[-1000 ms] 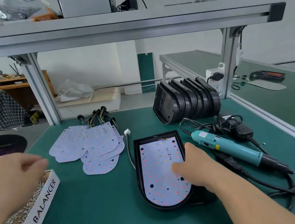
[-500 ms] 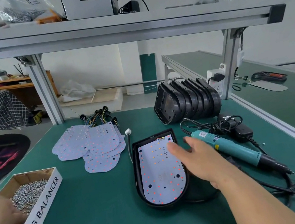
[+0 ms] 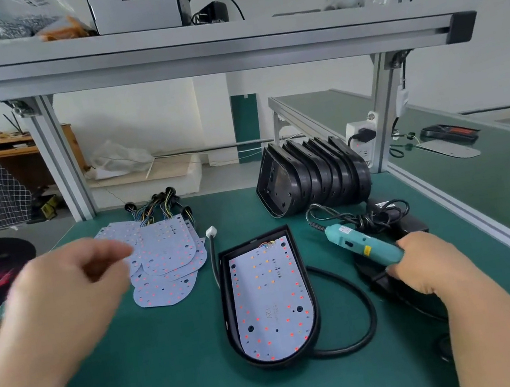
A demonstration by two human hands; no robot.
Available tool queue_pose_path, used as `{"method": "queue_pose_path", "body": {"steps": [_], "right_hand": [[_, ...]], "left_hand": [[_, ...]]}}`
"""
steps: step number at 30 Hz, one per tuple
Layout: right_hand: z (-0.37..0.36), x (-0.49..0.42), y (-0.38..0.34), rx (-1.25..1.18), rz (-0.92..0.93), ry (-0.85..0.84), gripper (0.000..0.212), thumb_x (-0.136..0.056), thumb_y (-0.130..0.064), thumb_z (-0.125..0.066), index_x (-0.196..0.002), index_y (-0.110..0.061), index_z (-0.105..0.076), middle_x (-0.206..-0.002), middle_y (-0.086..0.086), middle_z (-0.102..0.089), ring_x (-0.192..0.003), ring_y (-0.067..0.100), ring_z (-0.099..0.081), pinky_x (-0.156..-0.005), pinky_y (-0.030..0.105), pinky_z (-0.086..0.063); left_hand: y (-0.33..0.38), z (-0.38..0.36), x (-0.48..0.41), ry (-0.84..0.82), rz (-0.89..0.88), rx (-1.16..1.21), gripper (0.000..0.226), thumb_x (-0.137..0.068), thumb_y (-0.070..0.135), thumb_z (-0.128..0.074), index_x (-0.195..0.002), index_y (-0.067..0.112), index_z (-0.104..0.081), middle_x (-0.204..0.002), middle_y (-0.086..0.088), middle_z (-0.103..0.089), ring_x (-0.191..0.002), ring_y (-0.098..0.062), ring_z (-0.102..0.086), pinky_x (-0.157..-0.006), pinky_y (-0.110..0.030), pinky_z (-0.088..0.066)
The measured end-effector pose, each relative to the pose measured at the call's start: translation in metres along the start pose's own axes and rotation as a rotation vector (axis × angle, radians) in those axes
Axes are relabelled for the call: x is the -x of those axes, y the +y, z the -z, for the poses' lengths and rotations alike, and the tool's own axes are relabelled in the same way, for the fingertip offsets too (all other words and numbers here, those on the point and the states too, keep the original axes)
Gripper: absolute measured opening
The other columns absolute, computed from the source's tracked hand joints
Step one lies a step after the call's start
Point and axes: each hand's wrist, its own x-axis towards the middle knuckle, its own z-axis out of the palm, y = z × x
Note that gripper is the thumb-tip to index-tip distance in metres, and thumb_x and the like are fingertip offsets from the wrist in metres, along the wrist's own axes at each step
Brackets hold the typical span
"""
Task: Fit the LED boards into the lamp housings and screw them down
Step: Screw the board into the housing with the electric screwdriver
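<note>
Board (image 3: 269, 295) seated in housing (image 3: 228, 299), just left of right hand (image 3: 427, 265) gripping driver (image 3: 361, 244); apparently not yet screwed. Left hand (image 3: 62, 300) curled, blurred, contents unclear. Spare boards (image 3: 162, 252) and stacked housings (image 3: 312, 180) still to do.

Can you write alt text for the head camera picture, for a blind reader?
A person's right hand grips a teal screwdriver beside a black lamp housing holding an LED board; the blurred left hand hovers near loose boards.
</note>
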Motion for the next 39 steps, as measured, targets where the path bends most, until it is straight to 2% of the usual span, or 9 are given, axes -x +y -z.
{"method": "queue_pose_path", "body": {"steps": [3,4,6,10,16,19,22,26,39], "right_hand": [[0.013,0.008,0.004,-0.287,0.082,0.198,0.01,-0.086,-0.028,-0.066,-0.088,-0.021,-0.06,-0.067,-0.002,-0.06,-0.058,0.011,-0.059,-0.049,0.025,-0.041],[0.018,0.01,0.006,-0.485,0.117,0.264,0.007,-0.086,-0.026,-0.067,-0.09,-0.022,-0.063,-0.063,-0.003,-0.062,-0.054,0.009,-0.059,-0.047,0.023,-0.042],[0.029,0.018,0.004,-0.952,0.179,0.336,0.022,-0.085,-0.019,-0.069,-0.106,-0.026,-0.066,-0.07,-0.003,-0.07,-0.066,0.012,-0.068,-0.061,0.027,-0.053],[0.045,0.038,-0.014,-1.665,0.377,0.23,0.02,-0.074,-0.011,-0.067,-0.091,-0.02,-0.063,-0.068,-0.009,-0.067,-0.061,0.01,-0.069,-0.055,0.019,-0.054],[0.034,0.059,-0.052,-2.162,0.512,0.115,0.01,-0.083,-0.016,-0.054,-0.085,-0.023,-0.048,-0.075,-0.007,-0.061,-0.053,0.006,-0.049,-0.056,0.019,-0.04],[0.028,0.064,-0.068,-2.327,0.419,0.079,0.015,-0.078,-0.031,-0.061,-0.082,-0.025,-0.048,-0.065,-0.011,-0.053,-0.052,0.004,-0.047,-0.055,0.018,-0.041],[0.024,0.067,-0.076,-2.375,0.374,0.099,0.015,-0.077,-0.03,-0.062,-0.083,-0.025,-0.048,-0.064,-0.012,-0.048,-0.054,0.005,-0.047,-0.059,0.021,-0.043],[0.021,0.071,-0.076,-2.416,0.408,0.081,0.024,-0.076,-0.045,-0.061,-0.081,-0.023,-0.052,-0.064,-0.01,-0.044,-0.054,0.007,-0.044,-0.061,0.024,-0.039],[0.019,0.071,-0.079,-2.44,0.415,0.115,0.013,-0.079,-0.031,-0.059,-0.078,-0.022,-0.049,-0.059,-0.011,-0.045,-0.048,0.006,-0.044,-0.056,0.021,-0.042]], "left_hand": [[0.031,-0.035,0.009,-0.129,-0.028,0.131,0.03,-0.075,0.028,-0.073,-0.081,0.056,-0.065,-0.064,0.02,-0.068,-0.053,0.001,-0.059,-0.061,-0.024,-0.047],[0.034,-0.047,0.011,-0.164,0.0,0.186,0.03,-0.075,0.026,-0.074,-0.077,0.055,-0.066,-0.063,0.016,-0.069,-0.053,-0.002,-0.059,-0.063,-0.026,-0.05],[0.035,-0.065,0.012,-0.213,0.044,0.272,0.024,-0.077,0.022,-0.073,-0.073,0.046,-0.07,-0.063,0.006,-0.07,-0.055,-0.007,-0.06,-0.067,-0.028,-0.051],[0.033,-0.087,0.02,-0.269,0.122,0.434,0.02,-0.085,0.01,-0.066,-0.072,0.024,-0.071,-0.063,0.0,-0.069,-0.053,-0.005,-0.057,-0.055,-0.018,-0.05],[0.031,-0.094,0.039,-0.391,0.195,0.584,0.029,-0.082,0.004,-0.066,-0.07,0.029,-0.074,-0.064,0.001,-0.069,-0.055,-0.007,-0.06,-0.054,-0.016,-0.049],[0.036,-0.097,0.049,-0.464,0.199,0.641,0.03,-0.078,0.003,-0.071,-0.069,0.031,-0.073,-0.063,-0.002,-0.069,-0.059,-0.012,-0.06,-0.056,-0.017,-0.049],[0.042,-0.1,0.056,-0.495,0.205,0.697,0.02,-0.069,0.012,-0.079,-0.074,0.031,-0.074,-0.067,-0.004,-0.07,-0.063,-0.015,-0.062,-0.061,-0.022,-0.052],[0.046,-0.101,0.06,-0.484,0.247,0.757,0.016,-0.077,0.012,-0.069,-0.073,0.026,-0.076,-0.07,-0.007,-0.073,-0.058,-0.012,-0.064,-0.054,-0.017,-0.05],[0.05,-0.105,0.06,-0.429,0.274,0.724,0.025,-0.086,0.01,-0.065,-0.07,0.025,-0.076,-0.068,-0.007,-0.073,-0.054,-0.01,-0.063,-0.051,-0.017,-0.05]]}}
